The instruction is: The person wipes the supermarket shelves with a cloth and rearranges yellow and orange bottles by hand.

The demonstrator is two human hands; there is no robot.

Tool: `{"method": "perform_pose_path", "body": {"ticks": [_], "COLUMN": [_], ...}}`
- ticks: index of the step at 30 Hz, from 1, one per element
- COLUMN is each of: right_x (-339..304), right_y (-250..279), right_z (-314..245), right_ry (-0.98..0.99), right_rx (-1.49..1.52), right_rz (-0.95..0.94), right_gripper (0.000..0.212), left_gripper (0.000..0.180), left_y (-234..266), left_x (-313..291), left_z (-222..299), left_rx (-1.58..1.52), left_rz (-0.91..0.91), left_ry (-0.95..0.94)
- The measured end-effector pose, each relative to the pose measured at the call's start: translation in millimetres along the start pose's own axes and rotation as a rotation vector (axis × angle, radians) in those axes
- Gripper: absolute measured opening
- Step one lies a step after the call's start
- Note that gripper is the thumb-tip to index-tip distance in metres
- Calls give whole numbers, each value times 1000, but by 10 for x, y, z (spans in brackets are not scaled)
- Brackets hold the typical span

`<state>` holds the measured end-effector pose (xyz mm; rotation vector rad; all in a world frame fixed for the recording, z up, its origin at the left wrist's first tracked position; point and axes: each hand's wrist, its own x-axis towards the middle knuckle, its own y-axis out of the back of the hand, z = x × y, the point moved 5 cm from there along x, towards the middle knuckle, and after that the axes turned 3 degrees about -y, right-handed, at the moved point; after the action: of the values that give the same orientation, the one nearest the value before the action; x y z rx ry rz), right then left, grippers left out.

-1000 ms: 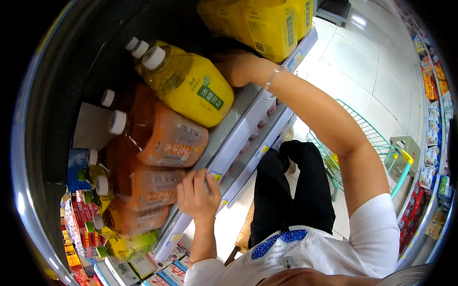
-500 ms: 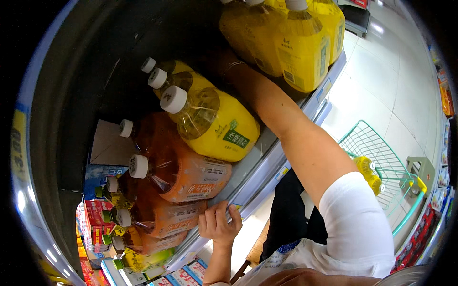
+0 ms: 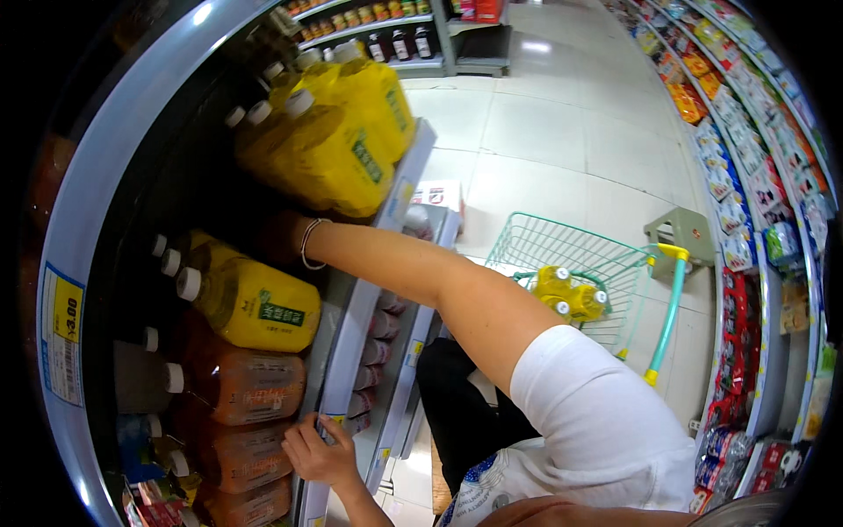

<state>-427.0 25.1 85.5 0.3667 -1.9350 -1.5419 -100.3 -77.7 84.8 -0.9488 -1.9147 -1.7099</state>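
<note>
Left hand [image 3: 316,455]: I see fingers curled over the shelf edge [image 3: 344,351].
Right hand [image 3: 283,239]: deep among yellow bottles [image 3: 255,303]; grip probably hidden, I cannot tell.

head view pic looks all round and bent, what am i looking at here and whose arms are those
It comes from a wide fisheye camera worn on a person's head, looking down, so straight shelf edges curve. Both arms are that person's own. The right hand, with a bracelet at the wrist, reaches deep into a shop shelf behind a large yellow bottle; whether it grips anything is hidden. The left hand rests on the shelf's front edge beside orange-brown bottles. Behind stands a green cart holding more yellow bottles.
</note>
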Motion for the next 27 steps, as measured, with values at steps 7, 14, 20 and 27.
{"method": "perform_pose_path", "body": {"ticks": [7, 14, 20, 27], "right_x": [-634, -1082, -1465, -1920], "right_y": [108, 323, 545, 762], "right_z": [-77, -100, -220, -673], "right_ry": [48, 57, 119, 121], "right_rx": [82, 117, 34, -51], "right_rz": [-101, -158, -88, 473], "right_gripper": [42, 44, 33, 18], "left_gripper": [18, 13, 10, 9], "left_y": [51, 101, 100, 101], "left_x": [-17, -31, -54, -15], "left_z": [-14, -47, -77, -12], "left_rx": [-22, -43, -55, -62], "left_rz": [-7, 23, 17, 40], "left_ry": [19, 14, 35, 9]}}
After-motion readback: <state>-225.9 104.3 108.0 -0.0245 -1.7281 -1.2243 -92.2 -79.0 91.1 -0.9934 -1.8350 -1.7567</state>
